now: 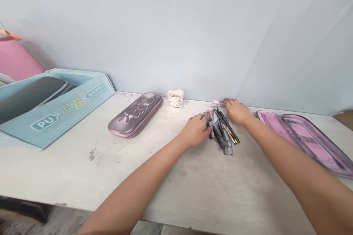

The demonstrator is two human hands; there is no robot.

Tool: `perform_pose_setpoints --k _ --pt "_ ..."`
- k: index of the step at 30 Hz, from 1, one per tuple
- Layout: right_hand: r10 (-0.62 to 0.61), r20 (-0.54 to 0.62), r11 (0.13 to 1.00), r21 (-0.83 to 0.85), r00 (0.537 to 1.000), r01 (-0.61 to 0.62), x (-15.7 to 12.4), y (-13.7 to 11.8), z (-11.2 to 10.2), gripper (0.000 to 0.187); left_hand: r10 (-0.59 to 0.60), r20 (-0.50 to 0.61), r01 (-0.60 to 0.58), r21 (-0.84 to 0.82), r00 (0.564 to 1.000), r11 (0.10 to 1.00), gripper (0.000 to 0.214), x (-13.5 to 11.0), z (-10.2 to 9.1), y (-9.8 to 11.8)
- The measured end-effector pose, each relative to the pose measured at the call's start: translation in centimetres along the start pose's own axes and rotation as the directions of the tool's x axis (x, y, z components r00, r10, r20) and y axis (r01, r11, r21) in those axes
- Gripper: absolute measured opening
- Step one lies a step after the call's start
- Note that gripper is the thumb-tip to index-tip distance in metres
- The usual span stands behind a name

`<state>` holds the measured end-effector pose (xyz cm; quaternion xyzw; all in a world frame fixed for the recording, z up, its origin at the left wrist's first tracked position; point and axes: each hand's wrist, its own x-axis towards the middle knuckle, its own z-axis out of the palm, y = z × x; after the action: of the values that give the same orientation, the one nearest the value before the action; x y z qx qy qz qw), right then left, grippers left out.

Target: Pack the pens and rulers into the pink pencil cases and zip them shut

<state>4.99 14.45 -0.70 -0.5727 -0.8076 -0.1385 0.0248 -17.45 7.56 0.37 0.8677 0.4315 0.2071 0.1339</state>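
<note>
The left hand [196, 130] was curled over the edge of a heap of stationery [222, 130], its fingers [205, 116] on the heap, though I could not tell whether they pinched anything. The right hand [237, 112] lay loosely cupped on the worktop [82, 176] just beyond the heap, near two small pink pieces [217, 103]. The heap, mid-worktop between the hands, held several slim dark pens and one translucent grey ruler [228, 149]. To its left sat one closed pencil case [135, 115], long, round-ended and glossy mauve, and one white paper cup [175, 99]. To the right lay one open pencil case [303, 143], lined in pink. One pale blue cardboard box [55, 108] stood far left. The scuffed white worktop ran along a pale blue wall [176, 25].
</note>
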Motion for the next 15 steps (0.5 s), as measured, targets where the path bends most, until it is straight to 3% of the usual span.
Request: perform_pose_setpoints --k 3,8,11,13,15 --pt "0.009 0.043 1.000 -0.017 0.999 -0.008 1.1 0.2 0.8 0.039 -0.028 0.004 0.028 0.014 1.000 1.000 0.033 -0.9 -0.8 -1.1" --pt "0.038 0.035 0.999 -0.036 0.999 -0.036 -0.1 2.0 0.4 0.034 0.008 -0.035 -0.006 0.056 0.999 0.998 0.032 -1.2 -0.8 -1.3" --pt "0.056 -0.121 0.993 0.106 0.991 -0.043 -1.8 2.1 -2.0 0.034 0.065 -0.128 -0.051 0.109 0.990 0.993 0.036 -0.9 -0.7 0.2" --pt "0.023 -0.230 0.966 0.255 0.973 0.038 -3.3 1.3 -4.6 0.032 0.095 -0.245 -0.058 0.153 0.965 0.987 0.041 -0.7 -0.8 1.8" --pt "-0.074 -0.245 0.917 0.365 0.967 0.163 -5.1 0.0 -7.5 0.028 0.132 -0.334 -0.074 0.179 0.933 0.981 0.044 -0.4 -0.8 3.7"
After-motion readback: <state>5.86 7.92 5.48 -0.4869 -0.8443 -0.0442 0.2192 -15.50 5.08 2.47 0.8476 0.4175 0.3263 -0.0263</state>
